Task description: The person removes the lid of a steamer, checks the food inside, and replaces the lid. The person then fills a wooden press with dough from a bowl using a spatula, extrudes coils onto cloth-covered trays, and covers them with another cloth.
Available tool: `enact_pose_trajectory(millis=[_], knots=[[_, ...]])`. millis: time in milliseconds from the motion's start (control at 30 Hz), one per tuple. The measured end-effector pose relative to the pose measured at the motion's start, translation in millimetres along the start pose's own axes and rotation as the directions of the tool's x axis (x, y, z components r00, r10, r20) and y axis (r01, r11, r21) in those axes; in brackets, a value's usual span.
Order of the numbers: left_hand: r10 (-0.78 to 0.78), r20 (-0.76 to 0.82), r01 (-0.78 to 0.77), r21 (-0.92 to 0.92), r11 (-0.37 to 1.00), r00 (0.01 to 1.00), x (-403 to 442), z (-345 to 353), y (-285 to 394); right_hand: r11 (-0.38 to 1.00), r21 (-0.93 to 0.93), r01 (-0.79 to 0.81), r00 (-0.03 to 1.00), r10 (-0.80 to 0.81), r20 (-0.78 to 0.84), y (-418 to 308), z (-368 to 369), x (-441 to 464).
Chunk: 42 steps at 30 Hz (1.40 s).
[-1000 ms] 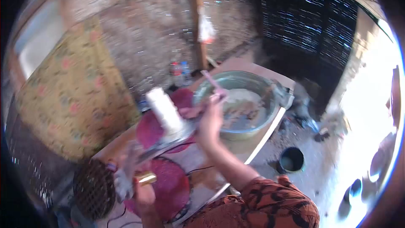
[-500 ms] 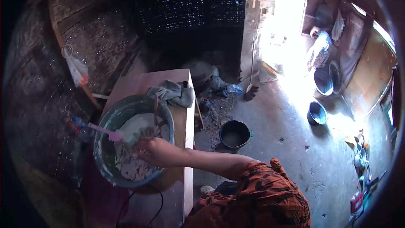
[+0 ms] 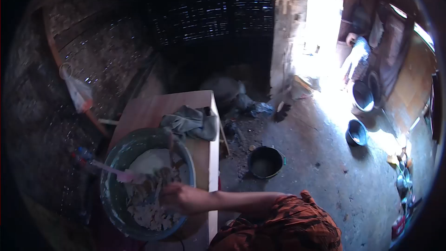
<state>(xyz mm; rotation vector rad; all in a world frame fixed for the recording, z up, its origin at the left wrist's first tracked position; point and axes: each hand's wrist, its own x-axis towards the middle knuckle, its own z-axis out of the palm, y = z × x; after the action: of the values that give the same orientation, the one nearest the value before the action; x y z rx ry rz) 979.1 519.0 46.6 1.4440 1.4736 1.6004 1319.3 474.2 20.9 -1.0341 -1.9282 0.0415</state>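
Note:
My right hand (image 3: 179, 198) is closed over the right part of a large green basin (image 3: 110, 200), above a pale, crumbly mixture (image 3: 146, 214). Blur hides what its fingers grip. Just left of it is a smeared brownish shape (image 3: 158, 181) that I cannot make out. A pink-ended utensil (image 3: 127, 176) with a light handle leans over the basin's left rim. A brown stick-like piece (image 3: 171, 144) stands near the back of the basin. My left hand is not seen.
The basin sits on a wooden table (image 3: 153, 104) with a grey cloth (image 3: 190, 123) behind it. On the floor are a black bucket (image 3: 266, 162) and a dark tub (image 3: 357, 132). Another person (image 3: 357, 58) bends near the bright doorway (image 3: 323, 23).
The view has tilted up, so the basin, table and buckets appear lower. My right hand stays over the basin, and the blurred shape beside it has changed outline.

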Motion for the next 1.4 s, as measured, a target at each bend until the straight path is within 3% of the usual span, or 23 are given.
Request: enact_pose_trajectory(millis=[33, 100, 133, 200, 233, 300, 333, 400, 500, 533, 567, 633, 700, 833, 900, 967, 1033, 1100, 1133, 1233, 1300, 1367, 1400], knots=[[-0.001, -0.025, 0.001, 0.014, 1.0, 1.0, 1.0, -6.4, -1.0, 0.972, -0.201, 0.126, 0.992, -0.128, 0.005, 8.5, -3.4, 4.2], [-0.013, -0.091, 0.016, 0.034, 0.999, 0.996, 0.7, -26.7, -5.5, 0.919, -0.379, 0.11, 0.994, -0.105, 0.033, 36.2, -33.0, 15.8], [-0.017, -0.127, 0.022, 0.043, 0.999, 0.992, -0.2, -37.4, -8.1, 0.999, -0.04, 0.007, 0.999, -0.005, 0.039, 45.1, -50.4, 27.7], [-0.029, -0.18, 0.039, 0.05, 0.998, 0.983, -6.1, -62.3, -18.3, 0.849, 0.002, -0.529, 0.833, 0.518, 0.193, 50.8, -73.9, 59.2], [-0.033, -0.213, 0.045, 0.051, 0.998, 0.977, -9.8, -73.8, -20.7, 0.842, -0.51, -0.175, 0.95, 0.28, 0.137, 55.0, -77.9, 72.5], [-0.019, -0.248, 0.037, 0.069, 0.997, 0.969, -18.3, -98.3, -27.6, 0.706, -0.7, 0.11, 0.945, 0.144, 0.294, 71.6, -66.4, 79.8], [-0.01, -0.267, 0.032, 0.076, 0.997, 0.964, -22.1, -106.7, -31.3, 0.728, -0.671, 0.14, 0.939, 0.117, 0.322, 80.9, -57.7, 79.4], [0.027, -0.299, 0.004, 0.105, 0.994, 0.954, -28.8, -120.3, -37.2, 0.576, -0.768, 0.281, 0.737, 0.383, 0.557, 92.5, -40.3, 77.4], [0.149, -0.338, -0.081, 0.207, 0.975, 0.929, -37.5, -130.4, -46.2, 0.59, -0.739, 0.325, 0.444, 0.596, 0.67, 90.7, -27.0, 84.0], [0.196, -0.363, -0.123, 0.214, 0.969, 0.911, -36.8, -125.2, -43.3, 0.596, -0.728, 0.338, 0.441, 0.583, 0.682, 84.6, -27.8, 87.3], [-0.254, -0.371, 0.129, -0.33, 0.935, 0.893, -35.5, -122.7, -35.1, 0.611, -0.715, 0.34, 0.419, 0.583, 0.696, 74.3, -31.6, 92.0], [-0.197, -0.385, 0.111, -0.234, 0.966, 0.902, -36.3, -112.8, -27.9, 0.632, -0.689, 0.354, 0.398, 0.565, 0.723, 49.2, -43.4, 110.7], [-0.12, -0.517, -0.043, -0.292, 0.955, 0.847, -36.4, -113.9, -40.6, 0.655, -0.664, 0.36, 0.262, 0.612, 0.746, 26.1, -54.1, 130.2], [-0.125, -0.436, -0.03, -0.331, 0.943, 0.891, -39.5, -121.2, -48.1, 0.796, -0.564, 0.219, 0.228, 0.521, 0.823, 32.7, -38.0, 133.1], [-0.056, -0.558, -0.094, -0.237, 0.967, 0.828, -33.7, -103.8, -49.6, 0.861, -0.509, 0.019, 0.24, 0.49, 0.838, 42.2, -10.1, 118.7], [0.08, -0.54, -0.197, -0.161, 0.967, 0.838, -28.7, -93.7, -39.4, 0.871, -0.489, -0.04, 0.261, 0.482, 0.837, 46.0, 16.6, 107.0], [0.084, -0.581, -0.201, -0.14, 0.969, 0.81, -27.8, -86.9, -30.4, 0.881, -0.464, -0.091, 0.283, 0.469, 0.836, 35.9, 35.0, 111.2], [0.046, -0.615, -0.2, -0.184, 0.962, 0.787, -29.0, -97.0, -48.1, 0.842, -0.406, -0.354, 0.062, 0.455, 0.888, 16.6, 46.3, 121.2], [0.031, -0.563, -0.195, -0.234, 0.952, 0.826, -30.6, -106.9, -57.6, 0.916, -0.26, -0.307, 0.256, 0.343, 0.904, 21.0, 60.2, 104.4], [0.111, -0.526, -0.225, -0.157, 0.962, 0.843, -32.3, -112.7, -62.8, 0.908, -0.216, -0.36, 0.221, 0.308, 0.925, 19.8, 49.6, 95.9], [0.113, -0.541, -0.24, -0.169, 0.956, 0.833, -32.0, -115.7, -67.8, 0.926, -0.173, -0.335, 0.265, 0.269, 0.926, 20.8, 38.3, 102.5], [0.11, -0.555, -0.248, -0.181, 0.952, 0.824, -31.8, -116.1, -63.3, 0.922, -0.387, 0.006, 0.141, 0.382, 0.913, 3.0, 9.2, 144.2], [0.097, -0.514, -0.245, -0.229, 0.942, 0.852, -29.9, -111.2, -53.4, 0.924, -0.383, 0.011, 0.138, 0.378, 0.915, 9.3, 13.6, 142.5]])
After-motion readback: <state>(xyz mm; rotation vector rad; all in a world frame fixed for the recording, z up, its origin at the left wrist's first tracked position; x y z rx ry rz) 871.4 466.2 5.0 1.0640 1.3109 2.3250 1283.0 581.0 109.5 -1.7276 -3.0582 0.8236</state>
